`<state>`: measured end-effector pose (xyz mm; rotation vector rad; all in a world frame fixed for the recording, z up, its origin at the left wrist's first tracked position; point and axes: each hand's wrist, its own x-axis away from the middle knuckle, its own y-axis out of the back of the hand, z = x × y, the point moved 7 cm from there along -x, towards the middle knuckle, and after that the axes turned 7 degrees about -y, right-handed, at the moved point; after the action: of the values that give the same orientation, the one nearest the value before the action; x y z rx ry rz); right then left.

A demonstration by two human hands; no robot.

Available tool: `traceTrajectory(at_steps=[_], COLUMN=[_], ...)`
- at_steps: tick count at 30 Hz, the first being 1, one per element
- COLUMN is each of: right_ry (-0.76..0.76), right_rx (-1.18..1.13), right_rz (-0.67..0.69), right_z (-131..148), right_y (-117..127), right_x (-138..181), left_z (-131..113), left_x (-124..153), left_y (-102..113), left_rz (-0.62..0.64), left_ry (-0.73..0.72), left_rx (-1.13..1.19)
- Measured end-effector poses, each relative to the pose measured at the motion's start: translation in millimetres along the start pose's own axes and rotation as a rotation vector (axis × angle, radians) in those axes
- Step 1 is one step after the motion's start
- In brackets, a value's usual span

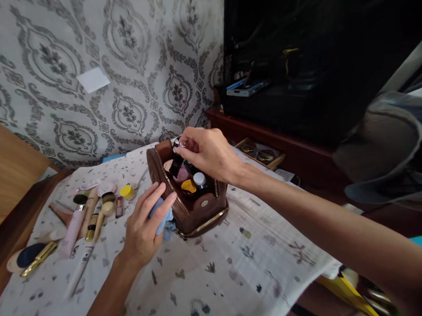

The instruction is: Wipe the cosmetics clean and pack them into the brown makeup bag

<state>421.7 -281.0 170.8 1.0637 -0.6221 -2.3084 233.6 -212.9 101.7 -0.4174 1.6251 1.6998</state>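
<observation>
One slim, glossy black tube stands tilted within the opening of a brown leather zip bag, its upper end pinched between the thumb and fingers of the right hand. Beside it in the bag are a pink rounded item, a yellow-orange round lid and a white-capped bottle. At the bag's near left side, the left hand grips a crumpled light-blue cloth, its fingertips against the leather.

Under the bag spreads a white tablecloth printed with small plants. Left of the left hand lie several cosmetics: a yellow round cap, a pale pink tube, a thin white stick and a shiny gold case, which touches or overlaps a dark blue disc; I cannot tell which. Behind rises grey-patterned wallpaper, with a large black glossy panel to the right.
</observation>
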Motion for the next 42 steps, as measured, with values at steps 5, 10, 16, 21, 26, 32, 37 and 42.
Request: traceTrajectory(at_steps=[5,10,16,21,26,32,37,42], right_ry=[-0.010,-0.064,-0.060,-0.038,0.030,0.019,-0.014,0.033], right_rx=[0.135,0.259,0.199,0.125,0.150,0.295,0.433,0.590], right_rz=[-0.008,-0.048,-0.037,-0.012,0.028,0.135,0.128,0.150], right_z=[-9,-23,-31,-32,-26,-27,-30,-24], right_y=[-3,3,5,6,7,-4,-12,-16], right_x=[-7,-11,-10,-6,-6,-10,-9,-8], left_z=[0,0,0,1,2,3,4,2], left_x=[0,2,3,3,6,7,8,6], left_y=[-1,-1,-1,-2,-5,-5,-6,-5], left_rz=[-0.010,-0.004,0.017,0.021,0.039,0.035,0.042,0.026], left_ry=[0.011,0.005,0.018,0.032,0.036,0.038,0.048,0.039], left_rx=[-0.011,-0.004,-0.006,-0.016,-0.015,-0.025,-0.031,-0.051])
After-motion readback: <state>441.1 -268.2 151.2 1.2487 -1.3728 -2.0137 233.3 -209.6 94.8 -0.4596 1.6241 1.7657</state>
